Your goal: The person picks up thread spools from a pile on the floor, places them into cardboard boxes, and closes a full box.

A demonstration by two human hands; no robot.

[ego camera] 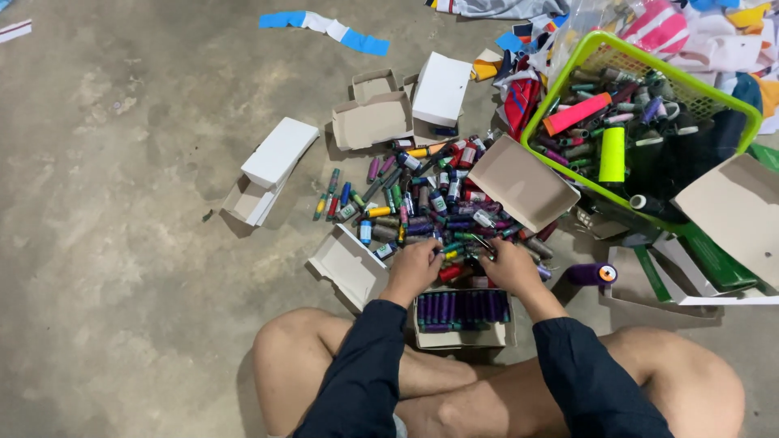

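Note:
I sit cross-legged on a concrete floor with both hands in a heap of small thread spools (430, 207) of many colours. My left hand (414, 268) rests on the near edge of the heap, fingers curled over some spools. My right hand (510, 264) is close beside it, fingers bent among the spools; what either hand grips is hidden. Right below my hands, between my knees, sits a small cardboard box (461, 318) filled with a row of purple spools.
A green plastic basket (649, 122) of larger spools stands at the right, next to fabric scraps. Several open white and brown cardboard boxes (372, 109) lie around the heap. A purple spool (592, 274) lies alone near my right knee.

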